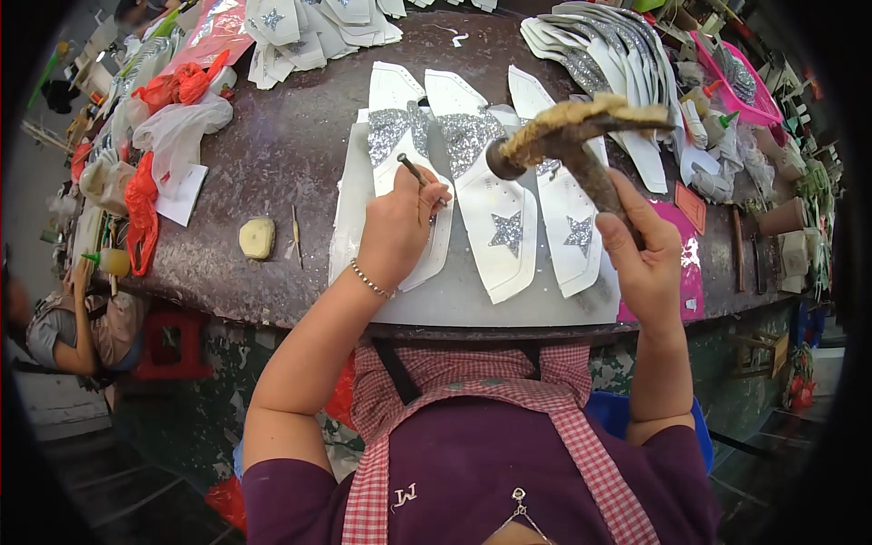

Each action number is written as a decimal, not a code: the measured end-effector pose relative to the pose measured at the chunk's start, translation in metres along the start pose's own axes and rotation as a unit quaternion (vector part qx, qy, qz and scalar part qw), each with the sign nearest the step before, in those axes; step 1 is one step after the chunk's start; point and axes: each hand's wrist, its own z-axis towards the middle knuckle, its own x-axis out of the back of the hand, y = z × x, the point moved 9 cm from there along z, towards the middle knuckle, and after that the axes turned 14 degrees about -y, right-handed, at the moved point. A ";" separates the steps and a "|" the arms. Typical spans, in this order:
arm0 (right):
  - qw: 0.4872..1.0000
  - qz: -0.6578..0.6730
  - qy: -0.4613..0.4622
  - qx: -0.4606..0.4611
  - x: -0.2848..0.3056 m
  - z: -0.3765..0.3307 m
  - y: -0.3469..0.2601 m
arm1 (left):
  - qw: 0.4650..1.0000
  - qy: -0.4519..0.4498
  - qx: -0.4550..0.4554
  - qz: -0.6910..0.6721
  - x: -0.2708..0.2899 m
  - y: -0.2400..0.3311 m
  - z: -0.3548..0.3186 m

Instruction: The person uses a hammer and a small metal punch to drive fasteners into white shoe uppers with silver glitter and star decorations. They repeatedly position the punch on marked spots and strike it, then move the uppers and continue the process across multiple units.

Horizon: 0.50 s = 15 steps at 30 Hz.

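My left hand (pixel 398 222) is closed around a slim dark metal punch (pixel 411 168), resting over the leftmost white cut piece (pixel 392 86) with its silver glitter band. The punch's lower tip is mostly hidden by my fingers. In my right hand (pixel 652 250) I grip a hammer (pixel 581 127), raised above the rightmost white piece (pixel 568 259), its head wrapped in worn tan material. Between these two lies a middle white piece (pixel 472 195) bearing a glitter star. All three lie side by side on a pale board (pixel 545 313).
A yellowish block (pixel 257 238) and a thin pointed tool (pixel 297 234) lie left of the board. Stacks of white glitter pieces (pixel 318 41) stand at the back. A pink basket (pixel 767 109) sits far right. Another person (pixel 77 331) is at the left, beside a red stool (pixel 175 343).
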 end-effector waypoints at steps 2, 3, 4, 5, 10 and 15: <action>1.000 0.026 0.001 -0.014 -0.001 -0.007 0.010 | 0.998 -0.032 -0.005 0.045 -0.004 0.003 -0.001; 0.999 0.046 0.001 -0.023 -0.003 -0.011 0.015 | 0.997 -0.047 -0.002 0.067 -0.005 0.005 0.000; 0.998 0.060 0.000 -0.028 -0.004 -0.013 0.018 | 0.994 -0.060 0.002 0.090 -0.006 0.006 -0.002; 0.997 0.074 -0.002 -0.032 -0.006 -0.014 0.021 | 0.995 -0.059 0.006 0.080 -0.005 0.004 -0.002; 0.997 0.072 -0.010 -0.037 -0.011 -0.012 0.023 | 0.997 -0.068 0.033 0.012 -0.005 -0.011 0.000; 0.998 0.047 -0.014 -0.027 -0.013 -0.008 0.020 | 0.995 -0.090 0.016 0.046 -0.003 0.000 0.001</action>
